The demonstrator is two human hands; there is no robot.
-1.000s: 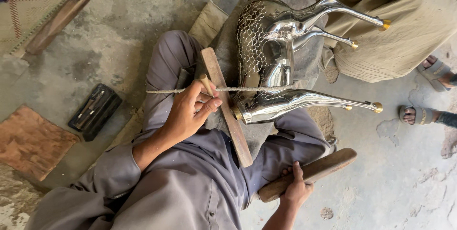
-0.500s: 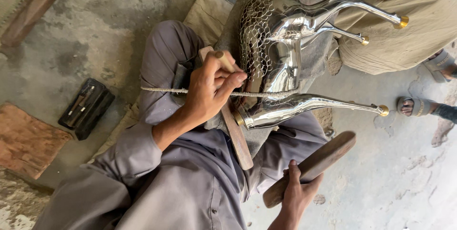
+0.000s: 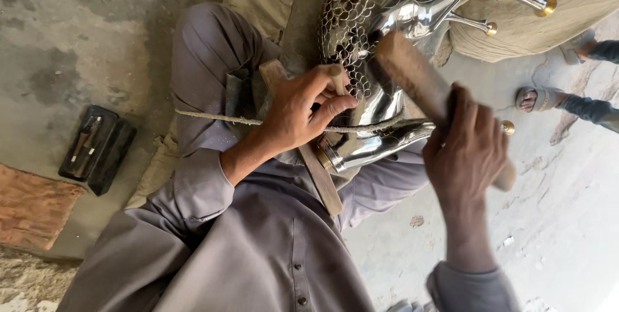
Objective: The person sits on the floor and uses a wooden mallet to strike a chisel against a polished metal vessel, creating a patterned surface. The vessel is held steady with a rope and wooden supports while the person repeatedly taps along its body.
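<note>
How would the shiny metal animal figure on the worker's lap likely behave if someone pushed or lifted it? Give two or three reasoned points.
The metal animal figure looks rigid, so it probably would not flex. Its polished, mirror-like surface suggests it may be slippery to grip. With thin legs sticking out sideways and a rounded body, it seems apt to rock or tip; a cord crosses it and the left hand rests against it.

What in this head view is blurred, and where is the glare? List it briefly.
Head view: the right hand and its wooden mallet are smeared by motion blur; the left hand and the cord are sharp; bright glare streaks the polished metal figure; even daylight, soft shadows on the concrete floor.
</note>
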